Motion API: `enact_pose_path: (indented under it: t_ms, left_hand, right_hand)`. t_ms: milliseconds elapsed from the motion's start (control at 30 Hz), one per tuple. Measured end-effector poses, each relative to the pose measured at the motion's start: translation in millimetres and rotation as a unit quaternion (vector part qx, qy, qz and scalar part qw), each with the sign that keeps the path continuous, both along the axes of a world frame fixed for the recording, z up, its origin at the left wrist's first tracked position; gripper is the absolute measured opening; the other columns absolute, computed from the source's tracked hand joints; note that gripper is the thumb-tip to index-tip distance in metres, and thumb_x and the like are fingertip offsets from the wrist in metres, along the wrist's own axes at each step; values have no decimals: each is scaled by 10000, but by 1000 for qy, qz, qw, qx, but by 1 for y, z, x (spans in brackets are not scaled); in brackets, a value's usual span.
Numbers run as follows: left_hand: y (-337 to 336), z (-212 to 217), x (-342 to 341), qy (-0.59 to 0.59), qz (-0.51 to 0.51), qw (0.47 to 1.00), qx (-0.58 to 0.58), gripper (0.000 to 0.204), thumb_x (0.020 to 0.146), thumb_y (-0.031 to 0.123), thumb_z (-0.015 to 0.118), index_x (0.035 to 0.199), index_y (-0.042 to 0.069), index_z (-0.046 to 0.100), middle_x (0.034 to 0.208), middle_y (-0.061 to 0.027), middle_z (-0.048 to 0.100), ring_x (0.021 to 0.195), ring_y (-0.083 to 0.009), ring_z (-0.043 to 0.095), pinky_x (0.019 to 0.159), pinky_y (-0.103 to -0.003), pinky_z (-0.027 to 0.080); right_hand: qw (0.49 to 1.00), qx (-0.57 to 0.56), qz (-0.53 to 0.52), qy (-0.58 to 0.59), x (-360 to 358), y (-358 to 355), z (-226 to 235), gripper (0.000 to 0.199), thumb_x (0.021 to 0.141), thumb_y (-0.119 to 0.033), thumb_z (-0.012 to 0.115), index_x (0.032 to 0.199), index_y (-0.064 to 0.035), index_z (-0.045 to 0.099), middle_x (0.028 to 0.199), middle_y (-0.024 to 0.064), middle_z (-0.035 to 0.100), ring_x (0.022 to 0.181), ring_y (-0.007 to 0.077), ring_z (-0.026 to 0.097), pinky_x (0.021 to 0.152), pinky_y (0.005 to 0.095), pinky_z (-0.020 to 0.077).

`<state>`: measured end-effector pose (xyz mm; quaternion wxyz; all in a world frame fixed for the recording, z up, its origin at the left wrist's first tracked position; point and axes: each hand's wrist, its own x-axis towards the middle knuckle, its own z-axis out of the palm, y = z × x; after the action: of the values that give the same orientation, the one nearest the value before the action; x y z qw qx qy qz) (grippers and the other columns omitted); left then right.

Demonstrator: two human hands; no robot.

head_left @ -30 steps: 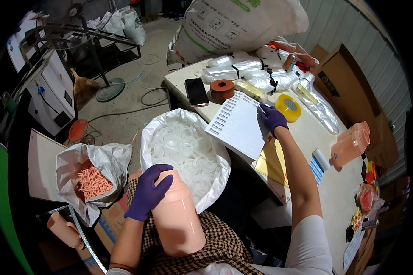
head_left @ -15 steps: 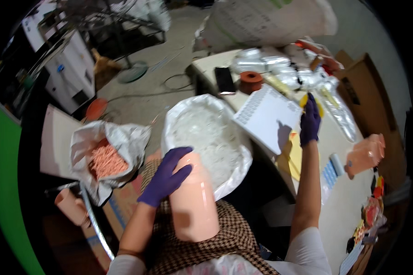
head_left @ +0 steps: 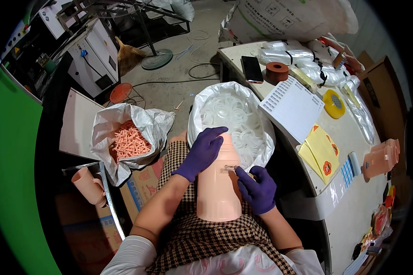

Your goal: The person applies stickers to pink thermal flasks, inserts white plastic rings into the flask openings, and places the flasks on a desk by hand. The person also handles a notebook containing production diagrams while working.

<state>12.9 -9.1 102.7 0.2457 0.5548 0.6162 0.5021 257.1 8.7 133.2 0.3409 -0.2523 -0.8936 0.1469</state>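
A glossy pink plastic bottle casing (head_left: 219, 195), wide at the bottom with a narrower stepped neck, stands tilted on my lap. My left hand (head_left: 203, 153) wraps round its upper part and neck from the left. On its front is a small dark printed mark (head_left: 232, 167), and a short, clear, shiny strip (head_left: 226, 171) lies just below. My right hand (head_left: 258, 189) is closed at the casing's right side, its index fingertip beside the strip. Something small and yellowish shows between its fingers, too little to name.
Ahead stands a white sack of clear plastic rings (head_left: 236, 112); to the left, a sack of pink plastic pieces (head_left: 129, 141). The right-hand table holds a sticker sheet (head_left: 291, 110), a yellow oval object (head_left: 333, 104), brown tape (head_left: 277, 72), a phone (head_left: 252, 69) and pink casings (head_left: 382, 158).
My right hand has come back from the yellow oval object on the table to the casing's front. The dark mark now shows there. My left hand keeps its hold; the view has shifted.
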Motion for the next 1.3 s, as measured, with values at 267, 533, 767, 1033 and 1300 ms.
enact_pose_path:
  t_ms: [267,533,767,1033,1300]
  left_hand:
    - [18,25,-6,-89,-51,988,-112,278,953,105,625,1207,21,701,1082,-121,717,961,-204,648,901,-337,505]
    - [31,14,22,-28,-20,997,-70,258,933,139,633,1148,33,729,1089,-152,731,1009,-264,690,913,-348,523]
    - [32,18,25,22,-4,996,-83,255,932,159,620,1133,53,735,1102,-164,724,1034,-306,682,923,-369,521]
    - [22,22,21,26,-53,995,-81,415,903,233,683,1287,75,655,1187,-166,674,1121,-324,616,986,-408,469]
    - [-15,36,-21,84,-246,962,-83,1103,684,379,881,1576,72,308,1563,-188,356,1488,-353,262,1221,-425,223]
  right_hand:
    - [1000,14,3,1,7,-5,-10,462,779,-198,806,1233,-236,731,951,115,612,653,243,596,572,343,495]
    - [999,31,-17,-11,6,-7,-4,456,772,-198,824,1217,-250,738,941,103,604,647,215,597,563,325,491]
    - [999,27,-30,-28,7,-9,-8,460,767,-183,826,1212,-252,736,946,96,603,641,208,592,567,310,491]
    - [991,84,-23,-99,7,-11,3,511,828,-177,742,1318,-305,669,885,64,533,658,213,543,520,336,451]
    - [968,7,-92,-235,35,15,24,600,891,-173,656,1463,-299,525,894,100,517,697,283,571,560,397,484]
